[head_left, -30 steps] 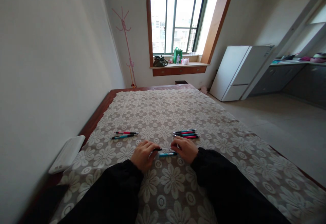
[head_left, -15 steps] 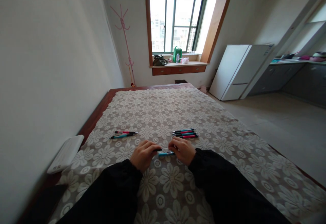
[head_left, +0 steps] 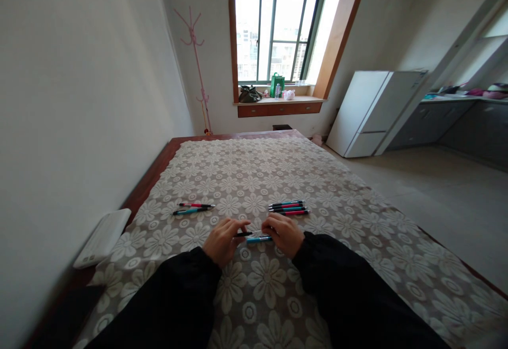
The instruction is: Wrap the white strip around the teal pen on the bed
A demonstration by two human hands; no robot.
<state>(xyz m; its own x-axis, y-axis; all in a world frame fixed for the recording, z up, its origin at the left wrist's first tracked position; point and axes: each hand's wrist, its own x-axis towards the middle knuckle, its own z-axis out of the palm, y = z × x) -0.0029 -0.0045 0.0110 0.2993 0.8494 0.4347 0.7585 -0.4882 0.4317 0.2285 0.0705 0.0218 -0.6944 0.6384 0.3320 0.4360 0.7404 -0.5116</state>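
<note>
My left hand (head_left: 223, 241) is closed on a black pen part (head_left: 243, 234), its index finger slightly raised over it. From that part a thin clear piece (head_left: 256, 232) runs to the fingertips of my right hand (head_left: 284, 234), which are pinched round its other end. Just below, a blue pen barrel (head_left: 259, 240) lies with its right end by my right fingers. Several blue and red pens (head_left: 288, 207) lie in a row beyond my right hand. Beyond my left hand lie a red pen (head_left: 196, 205) and a teal pen (head_left: 192, 211).
A flowered cloth (head_left: 270, 280) covers the table. At its left edge is a white box-like device (head_left: 102, 238), with a dark flat object (head_left: 67, 314) nearer me. Past the table stand a pink coat rack (head_left: 197, 68) and a white fridge (head_left: 373, 108).
My left index finger has lifted a little, and more of the black part shows. My right hand has barely moved.
</note>
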